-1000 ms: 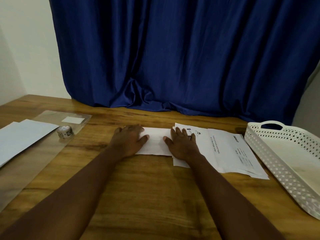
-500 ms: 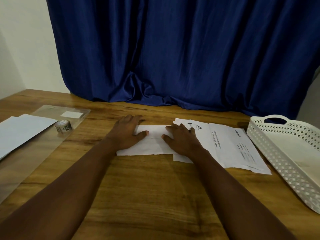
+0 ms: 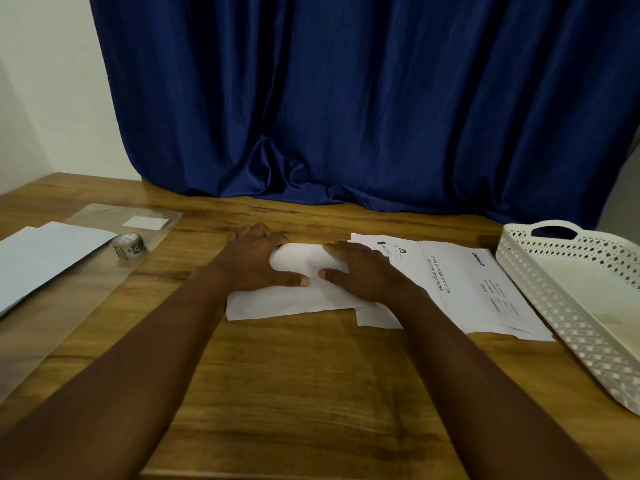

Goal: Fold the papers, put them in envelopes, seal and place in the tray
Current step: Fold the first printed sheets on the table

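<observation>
Far edge of white paper point(image 3: 277, 303) now rolled over toward the person mid-worktop point(image 3: 311, 393), left hand point(image 3: 254, 263) and right hand point(image 3: 360, 271) both gripping that fold, printed sheets point(image 3: 467, 292) just right, white tray point(image 3: 588, 306) beyond

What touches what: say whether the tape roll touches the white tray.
Apart. The head view shows the tape roll at the table's left and the white tray at its right, both hands and papers between.
</observation>
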`<state>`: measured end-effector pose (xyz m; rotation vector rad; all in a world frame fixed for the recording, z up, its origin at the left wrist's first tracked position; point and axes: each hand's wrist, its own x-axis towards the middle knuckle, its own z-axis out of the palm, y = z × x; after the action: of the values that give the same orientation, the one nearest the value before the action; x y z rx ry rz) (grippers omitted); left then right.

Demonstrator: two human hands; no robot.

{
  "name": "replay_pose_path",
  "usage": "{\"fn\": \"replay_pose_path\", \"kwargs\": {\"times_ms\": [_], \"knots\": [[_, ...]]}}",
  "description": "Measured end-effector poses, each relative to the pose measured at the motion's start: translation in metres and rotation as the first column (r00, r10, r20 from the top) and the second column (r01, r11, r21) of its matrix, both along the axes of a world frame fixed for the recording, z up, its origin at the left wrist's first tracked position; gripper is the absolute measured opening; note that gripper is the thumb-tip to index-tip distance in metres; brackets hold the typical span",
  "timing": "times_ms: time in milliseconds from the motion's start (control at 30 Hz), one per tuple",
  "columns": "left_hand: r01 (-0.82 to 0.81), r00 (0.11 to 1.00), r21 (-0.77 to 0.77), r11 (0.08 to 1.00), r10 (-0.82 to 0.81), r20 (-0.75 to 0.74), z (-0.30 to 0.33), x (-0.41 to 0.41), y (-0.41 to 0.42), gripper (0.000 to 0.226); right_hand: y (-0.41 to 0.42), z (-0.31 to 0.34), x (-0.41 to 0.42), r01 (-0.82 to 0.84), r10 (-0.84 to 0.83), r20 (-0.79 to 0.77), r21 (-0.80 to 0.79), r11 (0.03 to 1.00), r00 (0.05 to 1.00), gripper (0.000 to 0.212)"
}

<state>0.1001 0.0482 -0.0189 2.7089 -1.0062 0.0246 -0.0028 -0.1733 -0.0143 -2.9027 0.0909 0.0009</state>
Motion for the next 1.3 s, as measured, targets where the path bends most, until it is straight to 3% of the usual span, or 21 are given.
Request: {"fn": "replay_pose_path", "kwargs": {"times_ms": [100, 233, 333, 467, 567, 633, 767, 900, 1000, 1133, 1300], "knots": [[0.01, 0.999, -0.055, 0.998, -0.007, 0.044, 0.003, -0.002, -0.001, 0.091, 0.001, 0.001, 0.001, -0.023, 0.022, 0.049, 0.036, 0.999, 0.999, 0.079], [0.055, 0.979, -0.183, 0.982, -0.017, 0.203, 0.017, -0.012, -0.002, 0.066, 0.005, 0.017, -0.006, 0.009, -0.007, 0.234, -0.008, 1.0, 0.972, 0.089], [0.068, 0.938, -0.215, 0.974, 0.011, 0.347, 0.023, -0.015, -0.002, 0.042, 0.003, 0.022, -0.009, 0.05, 0.006, 0.407, -0.128, 0.991, 0.914, 0.063], [0.022, 0.949, -0.283, 0.959, 0.069, 0.309, 0.027, -0.017, -0.001, 0.017, -0.002, 0.023, -0.01, 0.068, 0.032, 0.514, -0.176, 0.982, 0.857, 0.027], [-0.03, 0.979, -0.168, 0.985, 0.064, 0.196, 0.023, -0.014, 0.003, 0.015, -0.004, 0.02, -0.009, 0.049, 0.06, 0.385, -0.269, 0.962, 0.921, 0.045], [0.013, 0.995, -0.048, 0.999, -0.008, 0.098, 0.019, -0.011, 0.004, 0.032, -0.005, 0.019, -0.008, 0.002, 0.063, 0.208, -0.302, 0.953, 0.976, 0.06], [0.077, 0.981, 0.126, 0.989, -0.052, -0.186, 0.012, -0.015, -0.002, 0.075, -0.006, 0.019, -0.009, -0.075, 0.062, -0.05, -0.304, 0.95, 0.997, 0.063], [0.084, 0.984, 0.187, 0.979, -0.052, -0.17, 0.005, -0.017, -0.009, 0.074, -0.001, 0.014, -0.008, -0.056, 0.064, 0.023, -0.245, 0.968, 0.998, 0.061], [0.121, 0.987, 0.205, 0.971, -0.096, -0.128, 0.001, -0.023, -0.016, 0.068, 0.017, 0.006, -0.01, -0.121, 0.125, 0.111, -0.042, 0.992, 0.986, 0.063], [0.168, 0.983, 0.173, 0.971, -0.151, -0.107, -0.003, -0.029, -0.024, 0.062, 0.04, -0.001, -0.006, -0.185, 0.189, -0.022, 0.109, 0.977, 0.982, 0.061], [0.08, 0.989, 0.213, 0.974, -0.051, -0.136, -0.001, -0.023, -0.024, 0.069, 0.023, -0.006, 0.004, -0.068, 0.068, -0.05, 0.007, 0.998, 0.996, 0.068]]}}
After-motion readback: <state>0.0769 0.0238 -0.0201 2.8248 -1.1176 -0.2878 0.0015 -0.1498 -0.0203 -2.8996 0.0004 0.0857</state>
